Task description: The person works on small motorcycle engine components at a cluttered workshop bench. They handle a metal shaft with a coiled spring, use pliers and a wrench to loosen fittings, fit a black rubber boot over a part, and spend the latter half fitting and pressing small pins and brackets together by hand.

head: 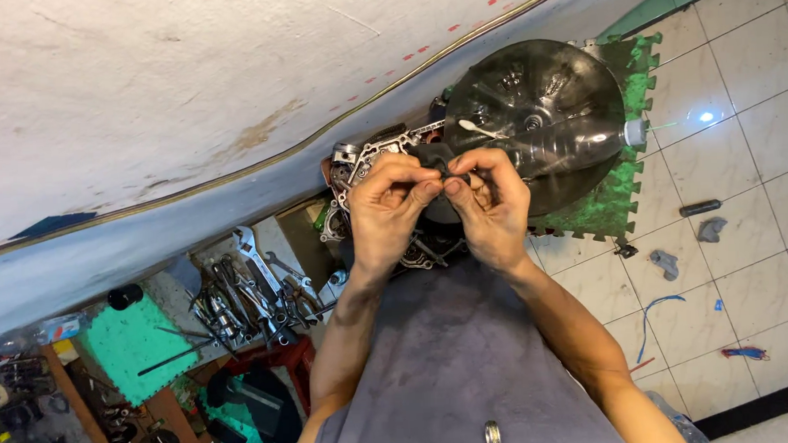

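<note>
Pinching a small black part [446, 168] between both hands, left [391, 206] and right [491, 204], just above the engine case [375, 151]; best kept steady, fingertips close, over the case

The light is bright and even, coming from above. A white glare spot shines on the floor tiles [706, 117] at far right. The edges bend strongly, like a fisheye. The tool pile [247, 299] at left is slightly soft.
</note>
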